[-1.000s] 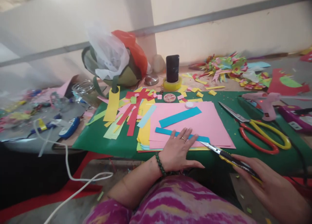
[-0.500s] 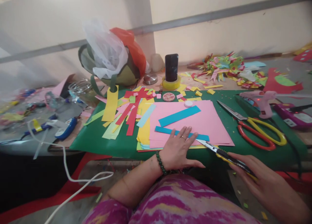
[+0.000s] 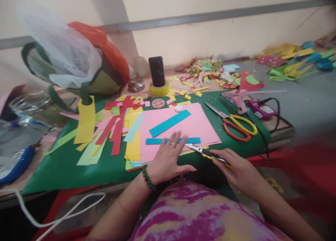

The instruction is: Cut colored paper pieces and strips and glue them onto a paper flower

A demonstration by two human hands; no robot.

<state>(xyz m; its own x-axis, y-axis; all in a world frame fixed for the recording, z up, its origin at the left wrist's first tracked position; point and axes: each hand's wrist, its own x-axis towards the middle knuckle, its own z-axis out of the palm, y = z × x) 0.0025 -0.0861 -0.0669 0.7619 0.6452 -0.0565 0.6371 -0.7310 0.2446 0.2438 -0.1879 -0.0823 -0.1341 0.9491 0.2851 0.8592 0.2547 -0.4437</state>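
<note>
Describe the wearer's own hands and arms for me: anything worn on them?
The left hand wears a slim ring, with a dark green beaded bracelet at the wrist. The right hand shows no jewellery. Neither is gloved; both forearms are uncovered. The garment is streaked purple and yellowish.

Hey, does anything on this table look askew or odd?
Yes: the upper blue strip lies slanted on the pink paper, out of line with its edges. Behind, the phone stands upright in or against the tape roll, an unusual stand.
</note>
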